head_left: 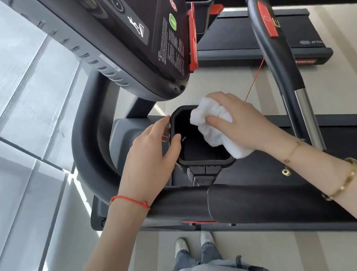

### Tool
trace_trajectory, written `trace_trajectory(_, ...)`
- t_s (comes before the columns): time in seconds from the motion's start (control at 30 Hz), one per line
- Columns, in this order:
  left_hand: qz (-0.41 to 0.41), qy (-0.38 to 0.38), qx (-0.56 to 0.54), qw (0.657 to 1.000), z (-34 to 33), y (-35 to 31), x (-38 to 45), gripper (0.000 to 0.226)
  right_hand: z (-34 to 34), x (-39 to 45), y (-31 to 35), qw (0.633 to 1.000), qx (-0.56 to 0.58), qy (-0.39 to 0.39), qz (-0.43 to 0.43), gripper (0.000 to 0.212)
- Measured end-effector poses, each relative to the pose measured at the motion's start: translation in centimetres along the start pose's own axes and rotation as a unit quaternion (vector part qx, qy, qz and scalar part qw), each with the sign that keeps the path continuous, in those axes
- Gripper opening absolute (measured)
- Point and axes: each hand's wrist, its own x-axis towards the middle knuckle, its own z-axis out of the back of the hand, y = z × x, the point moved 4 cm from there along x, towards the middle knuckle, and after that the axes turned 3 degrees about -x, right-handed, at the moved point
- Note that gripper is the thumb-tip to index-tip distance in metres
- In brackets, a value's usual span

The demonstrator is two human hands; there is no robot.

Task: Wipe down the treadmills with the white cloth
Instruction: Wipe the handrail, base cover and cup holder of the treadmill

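Note:
A black treadmill fills the view, its console (130,25) tilted above and a black cup-holder tray (199,155) below it. My right hand (238,118) grips a bunched white cloth (214,129) against the tray's right rim, part of the cloth hanging into the tray. My left hand (150,156) grips the tray's left rim, thumb over the inner edge and fingers around the outside. The near padded handrail (241,193) crosses beneath both wrists.
A curved black handrail (86,155) bends round on the left beside pale window blinds (4,117). An upright handle with a red stop button (268,18) stands at the right. A second treadmill's deck (250,35) lies behind. My shoes (193,243) stand on the pale floor.

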Motion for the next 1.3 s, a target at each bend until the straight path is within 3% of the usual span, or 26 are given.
trace_trajectory(0.1, 0.002, 0.002, -0.008, 1.0, 0.0, 0.0, 0.0, 0.046, 0.0, 2.0, 2.3, 0.992, -0.108, 0.037, 0.058, 0.036)
trace_trajectory(0.17, 0.001, 0.003, -0.008, 1.0, 0.0, 0.0, 0.0, 0.045, 0.1, 2.4, 2.6, 0.991, -0.104, 0.059, 0.063, 0.036)
trace_trajectory(0.33, -0.001, 0.01, 0.0, 1.0, 0.0, 0.0, 0.0, 0.05, 0.0, -1.9, 0.9, 0.994, 0.087, -0.03, -0.057, 0.045)
trace_trajectory(0.5, -0.001, 0.015, -0.002, 1.0, 0.0, -0.1, 0.1, 0.051, -2.2, -6.2, 1.2, 0.938, 0.303, -0.099, -0.137, 0.068)
trace_trajectory(0.67, -0.001, 0.023, -0.007, 1.0, 0.0, -0.1, 0.1, 0.053, -0.2, -1.3, 0.7, 0.975, 0.167, -0.01, -0.145, 0.048)
trace_trajectory(0.77, -0.002, 0.023, -0.006, 1.0, 0.0, 0.0, 0.1, 0.052, -0.2, -1.4, 0.7, 0.987, 0.107, -0.01, -0.122, 0.052)
trace_trajectory(0.87, -0.002, 0.015, -0.003, 1.0, 0.0, 0.1, 0.1, 0.05, -1.6, -4.6, 0.7, 0.98, 0.154, -0.044, -0.118, 0.068)
trace_trajectory(0.93, -0.002, 0.014, -0.001, 1.0, 0.0, 0.0, 0.1, 0.051, -2.1, -5.4, 0.5, 0.972, 0.192, -0.052, -0.127, 0.07)
trace_trajectory(1.0, -0.003, 0.014, 0.0, 1.0, 0.0, 0.0, 0.1, 0.052, -1.6, -4.4, 0.3, 0.979, 0.162, -0.041, -0.12, 0.069)
trace_trajectory(1.1, -0.006, 0.009, 0.002, 1.0, 0.0, 0.0, 0.1, 0.048, 0.1, -0.9, 0.8, 1.0, 0.004, 0.004, -0.021, 0.06)
trace_trajectory(1.2, -0.006, -0.002, -0.001, 1.0, 0.1, -0.1, 0.1, 0.044, 0.5, 2.8, 2.2, 0.984, -0.118, 0.082, 0.101, 0.049)
trace_trajectory(1.3, -0.006, 0.0, -0.004, 1.0, 0.1, -0.2, 0.1, 0.041, -0.3, 4.4, 3.4, 0.968, -0.167, 0.106, 0.151, 0.043)
